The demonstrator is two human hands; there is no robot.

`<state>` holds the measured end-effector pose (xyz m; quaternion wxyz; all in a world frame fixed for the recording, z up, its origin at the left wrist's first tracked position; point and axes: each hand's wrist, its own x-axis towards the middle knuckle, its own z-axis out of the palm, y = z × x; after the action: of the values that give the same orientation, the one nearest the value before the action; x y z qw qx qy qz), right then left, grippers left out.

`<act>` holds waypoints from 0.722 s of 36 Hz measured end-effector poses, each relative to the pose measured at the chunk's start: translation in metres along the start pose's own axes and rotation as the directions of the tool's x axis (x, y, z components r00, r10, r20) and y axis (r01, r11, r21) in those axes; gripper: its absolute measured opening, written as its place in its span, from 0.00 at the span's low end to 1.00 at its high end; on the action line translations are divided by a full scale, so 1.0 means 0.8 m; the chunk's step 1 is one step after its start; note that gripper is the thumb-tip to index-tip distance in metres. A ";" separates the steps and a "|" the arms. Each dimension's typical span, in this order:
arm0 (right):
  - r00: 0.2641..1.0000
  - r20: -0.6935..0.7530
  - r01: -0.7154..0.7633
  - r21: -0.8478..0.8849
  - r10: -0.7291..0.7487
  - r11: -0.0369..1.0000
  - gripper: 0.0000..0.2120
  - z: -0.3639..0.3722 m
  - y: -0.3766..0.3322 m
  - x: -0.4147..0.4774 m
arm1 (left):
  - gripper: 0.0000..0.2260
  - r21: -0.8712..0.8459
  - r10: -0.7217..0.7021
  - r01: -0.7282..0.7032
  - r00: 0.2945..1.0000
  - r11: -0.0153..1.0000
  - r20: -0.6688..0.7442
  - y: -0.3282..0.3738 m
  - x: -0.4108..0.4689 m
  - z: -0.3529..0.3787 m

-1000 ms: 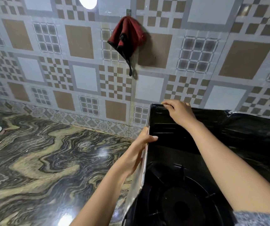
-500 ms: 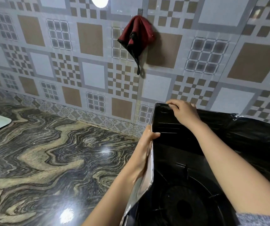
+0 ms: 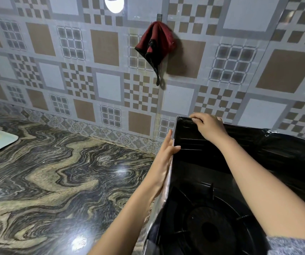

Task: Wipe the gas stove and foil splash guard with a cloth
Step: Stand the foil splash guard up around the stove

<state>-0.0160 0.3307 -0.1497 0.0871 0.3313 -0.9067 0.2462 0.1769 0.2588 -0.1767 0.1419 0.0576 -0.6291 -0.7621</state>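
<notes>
Looking down from the head camera, I see both hands on the guard (image 3: 188, 150) at the lower right of the frame. It is a thin folded sheet, glossy black on the inside and crinkled silver foil on the outside, standing upright round the stove (image 3: 212, 227).

My left hand (image 3: 163, 162) lies along the silver outer face of the side panel. Its fingers are straight and point up the sheet, and the thumb hooks over the top edge onto the black side, so the panel is pinched between them. My right hand (image 3: 209, 127) sits at the top corner where the side and back panels meet. Its fingers curl over the rim and grip it. A grey knitted sleeve (image 3: 295, 245) shows at the bottom right corner.

The stove is black and shiny, with a round burner and thin pan-support prongs radiating from it.

The cloth (image 3: 155, 43) is in neither hand. It hangs bunched on a small hook (image 3: 159, 16) on the wall (image 3: 102, 43) at upper centre, dark red with a black edge and a narrow tail dangling below.

The wall is glossy, patterned in beige and grey squares. The counter (image 3: 56, 181) fills the left, polished stone with swirling dark and tan veins. A pale flat tray (image 3: 0, 144) lies at the left edge.
</notes>
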 end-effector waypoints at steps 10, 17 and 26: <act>0.998 0.049 0.043 0.025 -0.045 0.999 0.14 -0.011 0.004 -0.004 | 0.29 0.218 -0.016 0.023 0.999 0.976 -0.036 0.035 0.016 -0.027; 0.989 0.094 0.113 0.056 -0.118 0.992 0.13 -0.025 0.011 -0.005 | 0.24 0.655 -0.039 0.022 0.999 0.756 0.011 0.090 0.053 -0.012; 0.990 0.092 0.108 0.029 -0.110 0.994 0.14 -0.063 0.083 0.004 | 0.26 0.977 -0.166 0.019 0.986 0.214 0.017 0.093 0.151 0.039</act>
<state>-0.0614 0.3985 -0.1312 0.0540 0.3924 -0.8873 0.2361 0.0645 0.2405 -0.0866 -0.0083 0.1259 -0.9692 -0.2113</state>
